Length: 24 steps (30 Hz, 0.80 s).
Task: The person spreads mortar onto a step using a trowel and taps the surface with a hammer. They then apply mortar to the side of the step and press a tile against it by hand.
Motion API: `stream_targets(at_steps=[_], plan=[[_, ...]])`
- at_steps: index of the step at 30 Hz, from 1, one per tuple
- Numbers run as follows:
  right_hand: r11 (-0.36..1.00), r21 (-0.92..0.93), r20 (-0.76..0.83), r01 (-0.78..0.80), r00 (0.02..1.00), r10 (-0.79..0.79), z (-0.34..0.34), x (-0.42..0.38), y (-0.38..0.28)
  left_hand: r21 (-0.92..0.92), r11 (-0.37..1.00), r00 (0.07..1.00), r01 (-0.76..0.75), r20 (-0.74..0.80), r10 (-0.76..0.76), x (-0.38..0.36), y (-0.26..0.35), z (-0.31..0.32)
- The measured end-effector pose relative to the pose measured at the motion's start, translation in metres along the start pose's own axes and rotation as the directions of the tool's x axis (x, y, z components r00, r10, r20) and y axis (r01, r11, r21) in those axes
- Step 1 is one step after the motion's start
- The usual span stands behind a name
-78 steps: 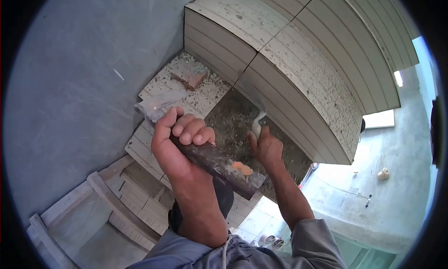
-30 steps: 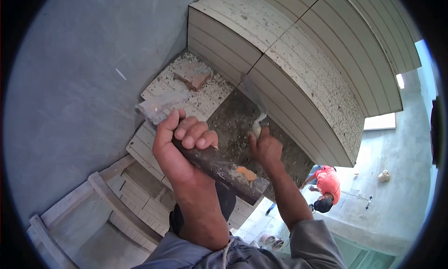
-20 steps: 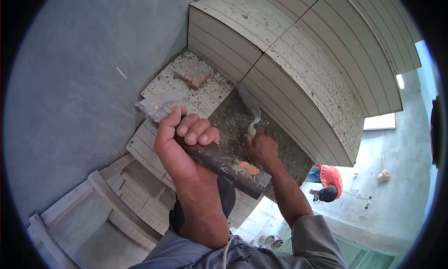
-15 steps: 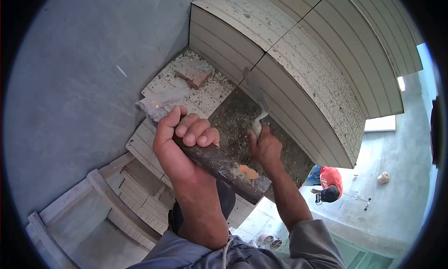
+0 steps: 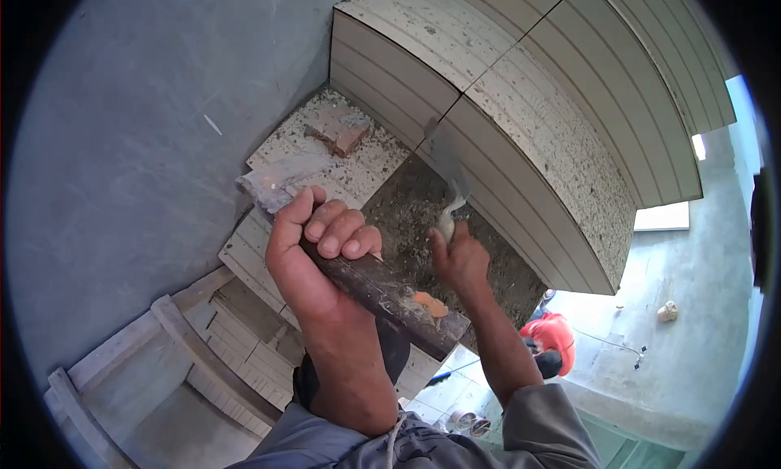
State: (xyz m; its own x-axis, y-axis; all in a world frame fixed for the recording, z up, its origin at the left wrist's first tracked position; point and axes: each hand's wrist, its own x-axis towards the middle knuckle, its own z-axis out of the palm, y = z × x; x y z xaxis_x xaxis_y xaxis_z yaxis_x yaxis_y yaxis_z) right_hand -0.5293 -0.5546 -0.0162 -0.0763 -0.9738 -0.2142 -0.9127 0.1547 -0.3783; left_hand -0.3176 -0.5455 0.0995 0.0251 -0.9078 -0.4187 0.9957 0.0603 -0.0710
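Observation:
My left hand [image 5: 321,245] is wrapped round a long dark bar [image 5: 386,294], scuffed and smeared with mortar, with an orange patch near its lower end. The bar slants across the view above the stair, its far end greyish. In my right hand [image 5: 464,257] is a trowel [image 5: 449,164], gripped by its pale handle. The trowel's blade points away from me, close to the tiled riser [image 5: 504,172]. Beneath it lies a bed of grey mortar [image 5: 407,209] on the tread. A laid tile [image 5: 289,131] beside the mortar carries a broken brick [image 5: 346,135] and crumbs.
Striped stair tiles [image 5: 561,119] strewn with grit climb to the upper right. A grey wall [image 5: 163,103] stands at the left. Wooden framing [image 5: 203,359] lies lower left. Far below on the right, a person in red [image 5: 553,339] bends over the floor.
The person in red below has shifted down and left, bending lower. My hands, the bar and the trowel have barely moved.

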Motion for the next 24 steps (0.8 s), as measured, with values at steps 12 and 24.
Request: stream_targets(at_steps=[12,24], plan=[[0.983,-0.173,0.114,0.063,0.993,-0.043,0.017,-0.005,0.014,0.038,0.998,0.998,-0.054,-0.017,0.055,-0.006,-0.002,0.001],[0.997,-0.077,-0.007,0.001,1.0,-0.001,-0.004,-0.005,-0.002,0.013,0.999,0.999,-0.042,-0.022,0.042,-0.005,0.001,0.001]])
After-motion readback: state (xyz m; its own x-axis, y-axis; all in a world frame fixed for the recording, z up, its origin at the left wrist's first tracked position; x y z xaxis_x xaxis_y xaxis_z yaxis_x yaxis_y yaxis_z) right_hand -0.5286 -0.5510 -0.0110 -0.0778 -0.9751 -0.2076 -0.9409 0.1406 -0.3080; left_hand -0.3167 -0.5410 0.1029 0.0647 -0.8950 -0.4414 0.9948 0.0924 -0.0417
